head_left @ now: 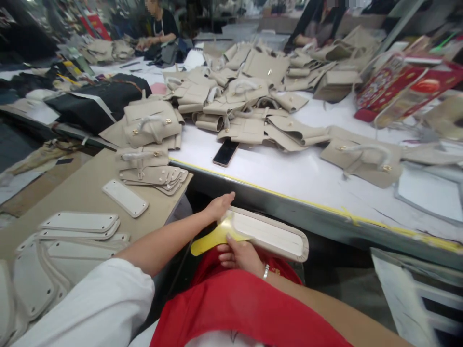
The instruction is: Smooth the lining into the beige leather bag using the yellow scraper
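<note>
A long beige panel with rounded corners and a white face slants across my lap. Its left end is at my left hand, whose fingers are closed at the far corner and partly hidden by it. My right hand pinches a glossy yellow flared piece between thumb and curled fingers. This yellow piece has a narrow rounded end pointing left, and its wider part lies over the panel's left end. Whether it is a scraper or a peeled strip, I cannot make out.
Similar white panels lie on the left board. Beige handbags crowd the white table, beyond its yellow-taped edge. A phone lies near that edge. Two people work at the back. A red patterned bag stands right.
</note>
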A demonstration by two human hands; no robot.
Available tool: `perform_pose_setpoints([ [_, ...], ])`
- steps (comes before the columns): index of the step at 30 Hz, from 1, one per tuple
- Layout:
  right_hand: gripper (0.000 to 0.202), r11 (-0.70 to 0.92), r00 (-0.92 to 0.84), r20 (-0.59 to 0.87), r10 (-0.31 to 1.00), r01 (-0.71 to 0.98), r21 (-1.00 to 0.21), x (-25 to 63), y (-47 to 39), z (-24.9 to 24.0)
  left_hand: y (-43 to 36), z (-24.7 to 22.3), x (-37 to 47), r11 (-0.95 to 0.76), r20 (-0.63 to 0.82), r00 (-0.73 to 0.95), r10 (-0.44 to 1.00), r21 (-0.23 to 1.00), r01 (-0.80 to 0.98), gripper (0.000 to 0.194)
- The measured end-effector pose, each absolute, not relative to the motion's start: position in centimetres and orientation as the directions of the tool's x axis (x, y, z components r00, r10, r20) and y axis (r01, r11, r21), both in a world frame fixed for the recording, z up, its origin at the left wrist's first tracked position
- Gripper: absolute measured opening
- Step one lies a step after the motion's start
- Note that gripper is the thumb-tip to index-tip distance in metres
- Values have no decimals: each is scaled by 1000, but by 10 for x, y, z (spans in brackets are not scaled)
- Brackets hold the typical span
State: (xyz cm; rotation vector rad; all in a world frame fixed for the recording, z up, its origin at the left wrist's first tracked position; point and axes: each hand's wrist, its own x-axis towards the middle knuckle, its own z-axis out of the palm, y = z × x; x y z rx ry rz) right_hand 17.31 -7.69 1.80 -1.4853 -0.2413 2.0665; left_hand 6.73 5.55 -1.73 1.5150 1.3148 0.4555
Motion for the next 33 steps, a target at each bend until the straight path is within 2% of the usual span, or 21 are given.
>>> perform_pose_setpoints([
  [3,36,-678,-131,-676,725,-307,-668,221,-69,32,50,-22,37,364,-426,293,856,899,244,74],
  [6,24,-478,49,-522,851,-337,-811,291,-33,35,36,-30,17,442,-443,306,843,894,77,66],
  [9,20,-432,272,-538,798,-364,-825,358,10,28,21,-39,17,427,-406,368,837,904,24,57],
  [12,34,-491,307,-600,739,-364,-791,401,31,20,14,-45,26,452,-399,422,814,891,-31,57],
  [14,38,-541,280,-642,714,-361,-760,413,26,14,15,-44,30,458,-421,412,808,889,11,60],
  [16,35,-583,260,-622,739,-215,-783,414,10,9,20,-40,32,445,-448,384,808,890,102,61],
  [18,27,-574,240,-554,797,15,-819,407,-12,7,27,-33,35,425,-461,373,805,887,181,60],
  [20,25,-447,152,-421,894,297,-843,397,-34,8,35,-25,38,418,-472,393,789,882,218,60],
  [22,34,-210,-25,-263,964,533,-820,385,-53,12,41,-17,40,391,-472,439,765,881,266,60],
  [24,60,74,-251,-152,956,706,-704,374,-67,15,45,-12,41,262,-431,506,747,890,373,59],
  [27,92,258,-378,-130,917,809,-529,362,-76,15,45,-6,41,-135,-311,607,731,807,575,59],
  [30,91,304,-381,-122,917,863,-404,356,-74,13,38,1,49,-546,-208,748,631,566,618,77],
  [32,86,329,-400,-132,907,869,-370,355,-71,12,34,7,58,-723,-184,821,540,398,565,89],
  [33,84,341,-412,-139,901,868,-361,355,-70,12,32,9,62,-768,-182,838,514,338,544,89],
])
